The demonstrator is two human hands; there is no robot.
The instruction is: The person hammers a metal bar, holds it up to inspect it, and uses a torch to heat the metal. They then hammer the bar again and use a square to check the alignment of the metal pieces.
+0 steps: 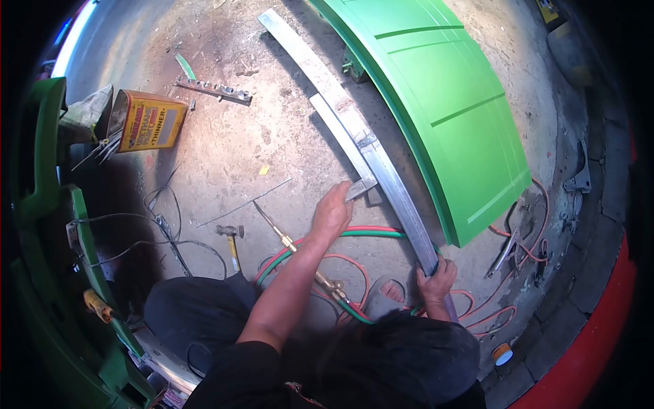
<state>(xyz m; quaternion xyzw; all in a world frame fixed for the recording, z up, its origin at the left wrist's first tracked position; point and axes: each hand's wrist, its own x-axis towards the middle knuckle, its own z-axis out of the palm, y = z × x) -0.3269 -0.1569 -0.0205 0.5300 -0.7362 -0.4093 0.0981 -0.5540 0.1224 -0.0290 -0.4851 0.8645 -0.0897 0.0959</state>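
My left hand [332,213] is closed on a short piece of grey metal [360,188], whose far tip meets the side of a long square metal tube [402,194]. The tube runs slantwise over the concrete floor, with a joint partway along. A shorter metal bar [340,133] lies along its left side. Near the tube's close end, my right hand [437,278] is wrapped round it. Between my legs rests a brass cutting torch [306,262] with red and green hoses [371,232]. A hammer [232,244] lies left of the torch.
A large green panel [443,88] stands close along the tube's right. At left are a yellow thinner can [150,123] with rods, black cables [163,225] and green frame parts [78,225]. A thin rod [245,202] lies mid-floor. An electrode holder [505,252] lies right.
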